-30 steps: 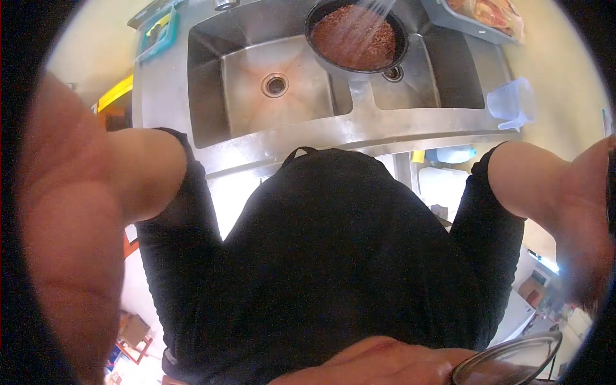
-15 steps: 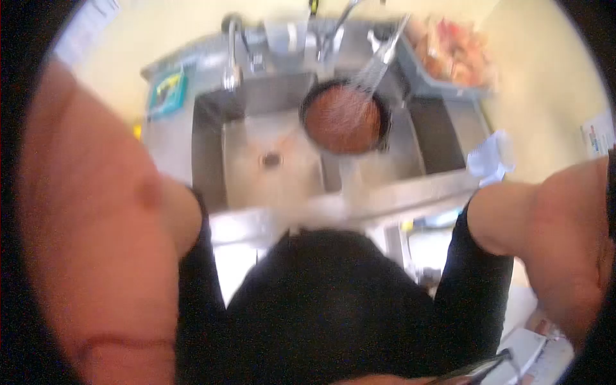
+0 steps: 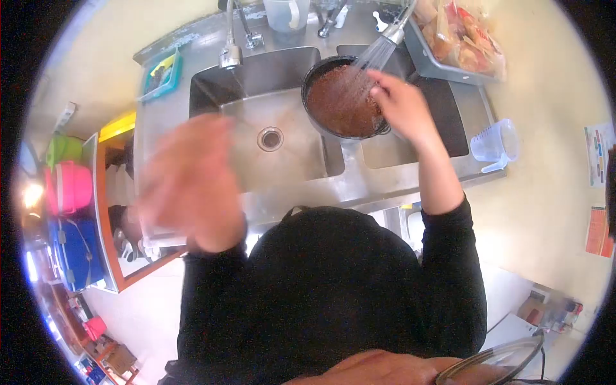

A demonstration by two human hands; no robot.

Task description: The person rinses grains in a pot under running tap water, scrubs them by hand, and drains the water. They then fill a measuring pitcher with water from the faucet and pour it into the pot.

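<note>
Across the divider of the double sink sits a black round pot [image 3: 305,96] holding reddish-brown, grainy-looking contents [image 3: 340,96]. Water streams into it from a spray faucet head [image 3: 396,32]. My right hand [image 3: 407,108] is over the pot's right rim, beside the stream, with fingers apart and nothing visible in them; whether it touches the pot I cannot tell. My left hand [image 3: 189,173] hovers over the left front edge of the sink, smeared by motion, so its fingers do not show clearly.
A grey bin [image 3: 449,72] with bagged pinkish food stands back right. A clear measuring jug [image 3: 497,144] is on the right edge, another pitcher [image 3: 285,14] at the back. The left basin [image 3: 282,119] has a drain and a second faucet [image 3: 230,56]; a teal tray [image 3: 160,76] lies left.
Both hands have come down from close to the camera toward the sink, the right to the pot and the left to the sink's left front. The view has steadied; water still runs into the pot.
</note>
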